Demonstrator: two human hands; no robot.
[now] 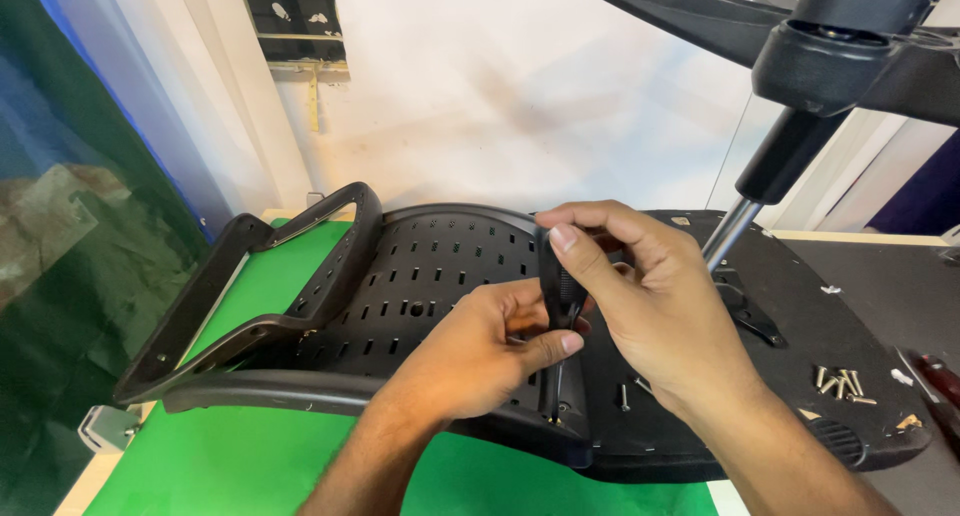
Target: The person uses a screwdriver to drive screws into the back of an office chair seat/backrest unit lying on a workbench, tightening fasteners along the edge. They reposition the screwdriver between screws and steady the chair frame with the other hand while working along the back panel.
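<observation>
Black plastic chair seat pan (420, 276) lies upside down on a green table (250, 456), screwdriver (560, 306) upright at its near edge.

The right hand (650, 306) is closed round the slim, rigid handle; the left hand (480, 351) pinches it lower, steadying. The handle probably grips best.

Both hands, left hand (480, 351) and right hand (640, 296), grip black screwdriver (560, 286) upright on chair seat underside (420, 276)

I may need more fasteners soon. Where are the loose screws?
In the head view, the loose screws lie in a small pile on the black chair seat, right of the right hand.
</observation>
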